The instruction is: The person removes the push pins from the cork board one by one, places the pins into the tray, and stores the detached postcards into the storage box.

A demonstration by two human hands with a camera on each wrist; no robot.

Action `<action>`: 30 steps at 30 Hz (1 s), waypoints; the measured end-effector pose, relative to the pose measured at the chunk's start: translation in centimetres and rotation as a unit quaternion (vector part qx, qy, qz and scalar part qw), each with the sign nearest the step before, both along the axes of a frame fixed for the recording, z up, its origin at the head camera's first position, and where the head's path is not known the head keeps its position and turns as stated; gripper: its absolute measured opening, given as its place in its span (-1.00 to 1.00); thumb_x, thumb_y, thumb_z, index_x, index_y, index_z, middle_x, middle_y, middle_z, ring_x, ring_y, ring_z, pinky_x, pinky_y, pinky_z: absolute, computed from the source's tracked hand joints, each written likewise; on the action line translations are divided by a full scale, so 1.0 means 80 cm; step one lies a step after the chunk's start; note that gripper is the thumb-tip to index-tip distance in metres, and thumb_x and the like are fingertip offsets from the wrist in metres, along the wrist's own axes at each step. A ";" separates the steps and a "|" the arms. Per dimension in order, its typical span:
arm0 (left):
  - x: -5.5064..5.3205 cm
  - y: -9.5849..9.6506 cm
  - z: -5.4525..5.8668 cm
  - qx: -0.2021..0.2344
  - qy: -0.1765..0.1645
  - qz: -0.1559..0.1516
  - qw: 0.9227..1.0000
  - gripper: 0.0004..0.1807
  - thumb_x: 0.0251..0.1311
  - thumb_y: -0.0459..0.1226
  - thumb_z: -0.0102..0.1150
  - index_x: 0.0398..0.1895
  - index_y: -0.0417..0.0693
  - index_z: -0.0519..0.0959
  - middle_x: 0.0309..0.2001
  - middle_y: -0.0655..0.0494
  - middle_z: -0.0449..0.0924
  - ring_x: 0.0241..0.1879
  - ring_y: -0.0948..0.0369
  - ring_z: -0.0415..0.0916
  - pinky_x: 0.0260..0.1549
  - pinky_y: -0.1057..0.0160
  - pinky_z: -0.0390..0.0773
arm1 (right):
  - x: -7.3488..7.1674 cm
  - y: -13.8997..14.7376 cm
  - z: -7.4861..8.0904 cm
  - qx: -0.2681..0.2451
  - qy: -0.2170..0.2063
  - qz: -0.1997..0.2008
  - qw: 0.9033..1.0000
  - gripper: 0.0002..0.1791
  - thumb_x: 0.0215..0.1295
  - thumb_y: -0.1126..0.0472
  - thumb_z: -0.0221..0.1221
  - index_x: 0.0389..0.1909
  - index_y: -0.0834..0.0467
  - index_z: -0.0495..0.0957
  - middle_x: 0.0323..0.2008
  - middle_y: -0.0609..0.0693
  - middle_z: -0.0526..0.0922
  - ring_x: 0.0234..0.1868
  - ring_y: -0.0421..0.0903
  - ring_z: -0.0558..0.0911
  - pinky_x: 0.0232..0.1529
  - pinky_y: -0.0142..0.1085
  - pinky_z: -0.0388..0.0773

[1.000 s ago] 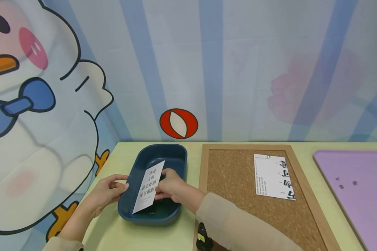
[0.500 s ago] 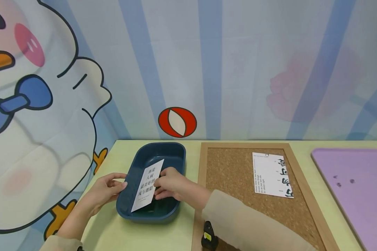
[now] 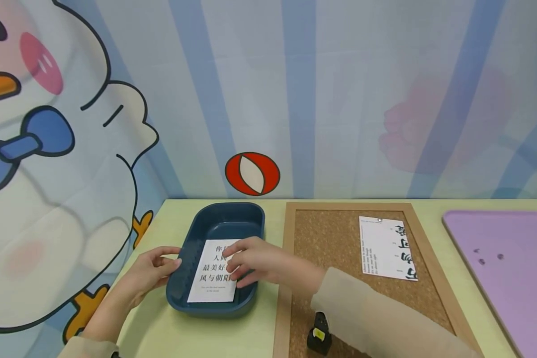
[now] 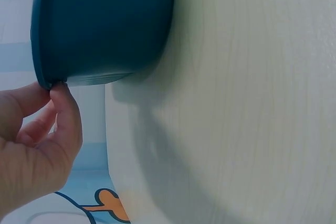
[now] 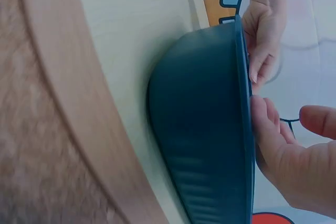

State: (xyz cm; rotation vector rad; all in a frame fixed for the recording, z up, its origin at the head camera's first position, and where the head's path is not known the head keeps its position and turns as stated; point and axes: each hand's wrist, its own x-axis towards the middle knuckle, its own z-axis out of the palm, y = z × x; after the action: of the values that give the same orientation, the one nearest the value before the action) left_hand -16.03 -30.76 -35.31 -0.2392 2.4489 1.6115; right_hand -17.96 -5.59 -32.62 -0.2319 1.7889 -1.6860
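A deep blue plastic basin stands at the table's left side. My left hand pinches its left rim between thumb and finger; the left wrist view shows the same hand at the edge of the basin. A white card with black printed characters lies face up inside the basin. Over its right side my right hand hovers with fingers spread and loosely bent, hiding some of the print and holding nothing. In the right wrist view this hand is beside the basin's rim.
Right of the basin lies a cork board in a wooden frame, with another printed card pinned on it. A purple tray with several small pins is at the far right. A small black object shows beneath the right sleeve.
The card was tilted up by the right fingers and now lies flatter in the basin. My right hand has let go and shifted slightly right. The left hand stays on the rim.
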 end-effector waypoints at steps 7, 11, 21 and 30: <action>0.001 0.001 -0.001 -0.002 0.003 -0.001 1.000 -0.51 0.30 -0.35 0.04 0.25 -0.36 0.25 -0.29 0.00 0.52 -0.38 0.23 0.53 -0.33 0.31 0.56 | 0.000 0.023 0.004 -0.012 -0.028 0.023 0.999 -0.71 0.28 0.40 0.00 0.01 0.31 0.50 -0.44 0.06 0.57 -0.50 -0.12 0.54 -0.32 -0.23 0.60; 0.002 0.001 -0.001 -0.001 0.004 0.003 1.000 -0.52 0.31 -0.36 0.03 0.24 -0.36 0.25 -0.28 -0.01 0.50 -0.37 0.24 0.52 -0.33 0.30 0.57 | 0.000 0.033 0.003 -0.009 -0.031 0.024 0.999 -0.70 0.28 0.40 0.00 0.02 0.31 0.48 -0.44 0.06 0.56 -0.50 -0.13 0.54 -0.35 -0.27 0.59; 0.004 0.004 -0.006 -0.037 0.019 0.004 0.999 -0.55 0.33 -0.31 0.01 0.22 -0.34 0.28 -0.18 -0.12 0.46 -0.34 0.20 0.50 -0.32 0.24 0.58 | -0.005 0.062 -0.002 -0.016 -0.019 0.031 0.999 -0.69 0.27 0.42 -0.03 0.03 0.33 0.44 -0.41 0.07 0.56 -0.48 -0.14 0.56 -0.34 -0.28 0.59; 0.008 0.006 0.005 -0.122 0.065 -0.007 0.990 -0.56 0.36 -0.26 -0.03 0.24 -0.28 0.29 0.06 -0.30 0.37 0.04 -0.16 0.39 -0.11 -0.07 0.48 | -0.008 0.087 -0.003 -0.035 -0.026 0.032 0.999 -0.64 0.27 0.39 -0.02 0.08 0.39 0.38 -0.42 0.05 0.54 -0.48 -0.16 0.55 -0.34 -0.28 0.58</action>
State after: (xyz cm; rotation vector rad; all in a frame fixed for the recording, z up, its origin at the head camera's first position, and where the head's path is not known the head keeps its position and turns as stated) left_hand -15.36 -30.25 -34.89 -0.1576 2.7409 1.3579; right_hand -18.58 1.34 -32.84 -0.2694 1.6694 -1.6962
